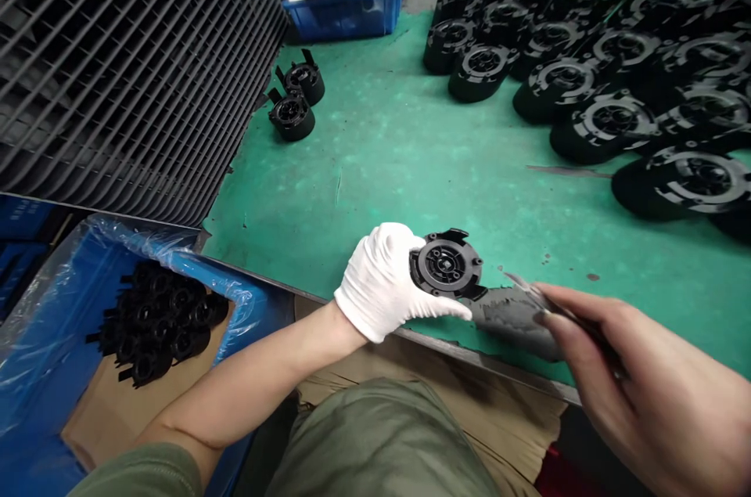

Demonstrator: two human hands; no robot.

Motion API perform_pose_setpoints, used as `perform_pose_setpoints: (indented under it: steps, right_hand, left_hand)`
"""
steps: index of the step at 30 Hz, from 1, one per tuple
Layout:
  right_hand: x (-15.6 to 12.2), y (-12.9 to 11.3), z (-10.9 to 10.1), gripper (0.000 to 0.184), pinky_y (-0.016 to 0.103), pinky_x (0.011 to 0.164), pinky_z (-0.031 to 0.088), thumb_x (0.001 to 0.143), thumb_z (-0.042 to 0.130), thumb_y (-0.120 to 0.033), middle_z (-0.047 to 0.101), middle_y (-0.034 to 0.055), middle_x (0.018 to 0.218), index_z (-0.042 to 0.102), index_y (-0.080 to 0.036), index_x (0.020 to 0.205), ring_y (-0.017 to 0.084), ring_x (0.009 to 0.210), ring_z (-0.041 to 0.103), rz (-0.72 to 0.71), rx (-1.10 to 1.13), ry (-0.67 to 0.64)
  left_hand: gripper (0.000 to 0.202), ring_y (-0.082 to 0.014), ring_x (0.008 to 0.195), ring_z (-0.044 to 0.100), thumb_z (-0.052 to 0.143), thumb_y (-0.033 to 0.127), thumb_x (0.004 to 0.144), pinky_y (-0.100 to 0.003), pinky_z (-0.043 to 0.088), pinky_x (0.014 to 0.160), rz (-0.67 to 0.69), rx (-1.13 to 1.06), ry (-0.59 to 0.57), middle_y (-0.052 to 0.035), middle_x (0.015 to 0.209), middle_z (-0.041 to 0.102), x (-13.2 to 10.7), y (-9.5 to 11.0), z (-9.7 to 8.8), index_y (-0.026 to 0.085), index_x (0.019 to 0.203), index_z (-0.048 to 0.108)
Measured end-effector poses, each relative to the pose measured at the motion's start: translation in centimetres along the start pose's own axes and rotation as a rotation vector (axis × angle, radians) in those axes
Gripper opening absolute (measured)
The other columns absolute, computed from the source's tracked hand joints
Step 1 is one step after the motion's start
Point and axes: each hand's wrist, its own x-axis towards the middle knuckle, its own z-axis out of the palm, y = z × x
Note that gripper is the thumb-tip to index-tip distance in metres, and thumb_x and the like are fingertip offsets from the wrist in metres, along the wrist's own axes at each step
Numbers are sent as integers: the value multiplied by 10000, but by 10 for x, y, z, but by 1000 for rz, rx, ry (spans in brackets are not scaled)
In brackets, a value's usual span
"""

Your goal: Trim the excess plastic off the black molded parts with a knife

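My left hand (pixel 381 278), in a white glove, is wrapped round a round black plastic part (pixel 447 265) near the front edge of the table. The part's ringed face, with small tabs at its rim, is turned up towards me. Just to its right, my bare right hand (pixel 627 356) pinches a thin knife-like blade (pixel 522 283) between thumb and fingers. Its pointed tip is directed at the part but stays apart from it. The rest of this tool is hidden in my palm. Below the blade lies a dark grey patch (pixel 510 317) on the green tabletop.
Many similar black parts (pixel 616 117) stand in rows at right on the green table (pixel 352 168). Two more (pixel 292 115) sit at back left, beside a stack of grey grids (pixel 117 74). A blue bin (pixel 346 16) stands behind; a lined blue crate (pixel 246 325) holds parts at lower left.
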Motion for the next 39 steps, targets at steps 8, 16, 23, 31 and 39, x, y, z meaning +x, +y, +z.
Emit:
perform_pose_setpoints:
  steps: [8,16,23,31,39]
  right_hand:
    - [21,0,11,230,422,762,657,1312,600,-364,873,82,1076,769,-234,1398,285,854,864,-238,-33,81]
    - [24,16,-7,278,484,782,616,1305,547,-333,844,100,1066,749,-248,1477,339,878,816,-255,-161,34]
    - [31,7,-17,436,433,745,627,1219,379,-63,746,77,997,657,-210,1522,298,838,759,-394,-286,20]
    - [37,6,-26,452,394,746,635,1169,385,-14,729,69,966,706,-140,1462,273,805,746,-486,-372,20]
    - [26,0,-25,562,395,714,611,1111,407,23,749,86,1004,709,-126,1562,278,824,752,-414,-313,9]
  left_hand:
    - [1040,-236,880,806,1020,1117,714,-434,746,876,58,-71,-6,-5,1055,737,-37,-18,-18,275,1211,665]
    - [1561,-588,1740,687,1135,1037,620,-751,570,1500,445,-177,-384,-285,1849,700,43,-30,-18,235,1850,605]
    - [1252,-510,1527,877,1124,929,760,-616,666,1404,481,-206,-577,-227,1600,905,67,-15,4,199,1708,754]
    - [1050,-492,1478,907,1104,887,806,-579,706,1337,492,-158,-555,-204,1547,932,66,-7,-1,212,1562,828]
    - [935,-478,1451,920,1138,822,815,-522,732,1263,494,-92,-564,-166,1506,950,66,4,-5,252,1502,860]
